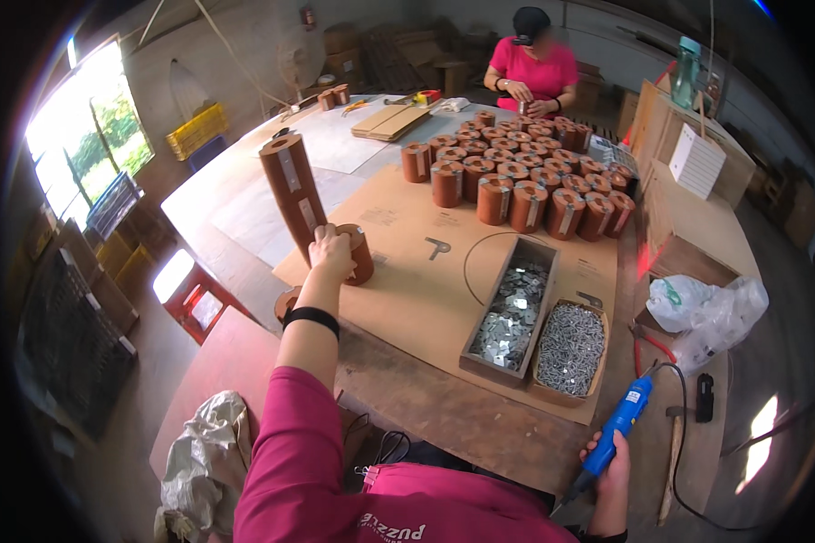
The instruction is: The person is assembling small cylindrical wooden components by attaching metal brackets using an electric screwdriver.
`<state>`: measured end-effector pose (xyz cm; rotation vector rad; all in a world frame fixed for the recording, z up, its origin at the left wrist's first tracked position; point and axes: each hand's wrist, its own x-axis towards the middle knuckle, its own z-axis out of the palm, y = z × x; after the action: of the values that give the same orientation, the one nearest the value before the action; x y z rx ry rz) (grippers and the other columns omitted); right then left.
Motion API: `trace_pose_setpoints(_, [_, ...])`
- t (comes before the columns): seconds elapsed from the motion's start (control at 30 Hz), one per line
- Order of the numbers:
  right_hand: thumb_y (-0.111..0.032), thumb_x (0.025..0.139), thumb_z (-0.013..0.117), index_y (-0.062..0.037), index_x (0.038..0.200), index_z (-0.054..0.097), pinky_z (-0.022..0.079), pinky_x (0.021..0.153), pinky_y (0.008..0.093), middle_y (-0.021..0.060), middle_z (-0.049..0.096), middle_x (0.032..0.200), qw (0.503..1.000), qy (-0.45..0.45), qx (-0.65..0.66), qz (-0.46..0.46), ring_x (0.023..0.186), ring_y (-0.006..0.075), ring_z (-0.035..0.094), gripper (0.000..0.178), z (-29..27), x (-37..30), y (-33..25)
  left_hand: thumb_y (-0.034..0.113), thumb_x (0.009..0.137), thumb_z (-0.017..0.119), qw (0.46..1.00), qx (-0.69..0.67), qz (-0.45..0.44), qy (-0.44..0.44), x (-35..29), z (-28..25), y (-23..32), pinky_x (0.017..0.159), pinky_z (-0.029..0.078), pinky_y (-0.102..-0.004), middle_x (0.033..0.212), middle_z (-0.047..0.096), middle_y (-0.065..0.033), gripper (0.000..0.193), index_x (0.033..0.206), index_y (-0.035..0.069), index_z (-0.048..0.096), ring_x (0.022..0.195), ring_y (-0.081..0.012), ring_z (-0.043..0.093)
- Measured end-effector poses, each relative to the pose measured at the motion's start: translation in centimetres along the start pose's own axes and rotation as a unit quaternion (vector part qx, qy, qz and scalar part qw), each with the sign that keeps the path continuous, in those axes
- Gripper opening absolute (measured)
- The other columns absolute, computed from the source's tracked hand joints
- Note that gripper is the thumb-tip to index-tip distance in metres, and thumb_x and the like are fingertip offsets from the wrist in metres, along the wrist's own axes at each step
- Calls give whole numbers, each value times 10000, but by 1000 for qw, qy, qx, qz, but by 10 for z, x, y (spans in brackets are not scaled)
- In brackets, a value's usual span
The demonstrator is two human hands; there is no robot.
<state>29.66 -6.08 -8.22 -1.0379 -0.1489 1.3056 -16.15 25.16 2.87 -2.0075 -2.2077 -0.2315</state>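
My left hand (pixel 332 252) reaches over the near left of the table, its fingers closed on the rim of a short reddish-brown cylinder (pixel 360 258) with a hole in its top. Right beside it rises a tall brown column (pixel 290 181), which looks like stacked cylinders with metal strips on the side. Another brown cylinder (pixel 286 303) is partly covered by my left forearm. Low on the right, my right hand (pixel 614 460) grips a blue electric screwdriver (pixel 623 418) with its tip pointing down and left. A black cord runs from its upper end.
A wooden box of flat metal plates (pixel 509 317) and a box of screws (pixel 570 348) stand mid-table. Many brown cylinders (pixel 493 199) crowd behind them. Across the table a co-worker (pixel 536 68) handles a cylinder. A hammer (pixel 672 462) and plastic bags (pixel 715 312) lie right.
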Motion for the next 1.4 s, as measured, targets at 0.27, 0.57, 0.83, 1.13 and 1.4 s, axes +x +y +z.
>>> trace_pose_setpoints(0.27, [-292, 827, 527, -68, 979, 439, 486, 626, 392, 80, 534, 832, 998, -25, 34, 50, 708, 193, 542, 284, -13, 12, 1, 116, 497, 762, 948, -266, 163, 62, -76, -51, 41, 926, 362, -406, 1276, 331, -174, 425, 842, -3, 543, 1182, -338, 337])
trace_pose_setpoints(0.57, [-297, 829, 540, -53, 956, 480, 485, 620, 364, 71, 552, 817, 999, -26, 20, 12, 692, 187, 552, 282, 3, 3, -4, 125, 471, 781, 805, -433, 387, -122, -205, -84, 130, 779, 450, -354, 1192, 442, -189, 396, 782, 6, 566, 964, -303, 525])
trace_pose_setpoints(0.83, [-238, 813, 556, -76, 1027, 418, 491, 632, 379, 85, 541, 839, 999, -45, 24, 14, 727, 195, 551, 302, 0, 1, -4, 153, 480, 798, 817, -433, 371, -83, -266, -16, 191, 845, 432, -401, 1217, 403, -192, 501, 910, 49, 565, 1051, -371, 464])
trace_pose_setpoints(1.13, [-243, 809, 560, -87, 1031, 420, 486, 634, 382, 80, 542, 843, 998, -40, 34, 31, 724, 200, 548, 306, -2, 3, -4, 183, 511, 839, 752, -591, 271, -114, -283, 29, 189, 921, 386, -377, 1237, 385, -189, 977, 1278, 22, 255, 1135, -319, 428])
trace_pose_setpoints(1.4, [-290, 809, 552, -69, 1024, 458, 467, 643, 362, 57, 548, 837, 999, -46, 4, 12, 721, 183, 535, 321, 3, 0, -4, 154, 524, 834, 755, -579, 292, -94, -281, 39, 189, 918, 388, -369, 1221, 410, -183, 931, 1264, 12, 289, 1116, -297, 453])
